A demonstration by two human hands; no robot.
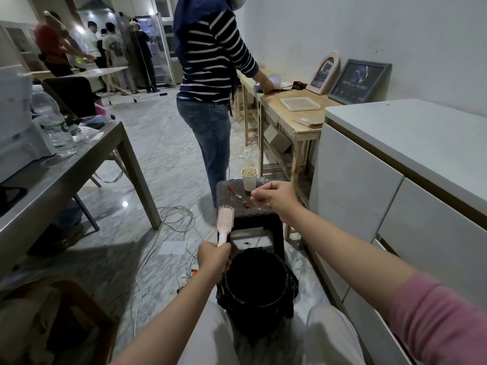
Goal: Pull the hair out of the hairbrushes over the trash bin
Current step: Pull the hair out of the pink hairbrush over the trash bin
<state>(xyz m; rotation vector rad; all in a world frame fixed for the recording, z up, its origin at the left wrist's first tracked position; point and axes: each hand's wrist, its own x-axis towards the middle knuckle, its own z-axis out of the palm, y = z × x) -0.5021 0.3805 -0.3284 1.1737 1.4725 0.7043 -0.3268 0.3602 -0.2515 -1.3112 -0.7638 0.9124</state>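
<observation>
My left hand (214, 256) grips the white handle of a pink hairbrush (225, 219), whose head points up and away, to the left of the bin. A black trash bin (257, 288) lined with a dark bag stands on the floor between my knees. My right hand (275, 197) is raised above the dark stool (238, 204), beyond the bin, with thumb and fingers pinched together. Whether hair is held in that pinch is too fine to tell.
On the stool stand a paper cup (249, 178) and a red-handled tool (234, 192). A person in a striped top (210, 61) stands just behind it. White cabinets (395, 193) run along the right, a grey table (66, 175) stands left, and cables (174, 219) lie on the floor.
</observation>
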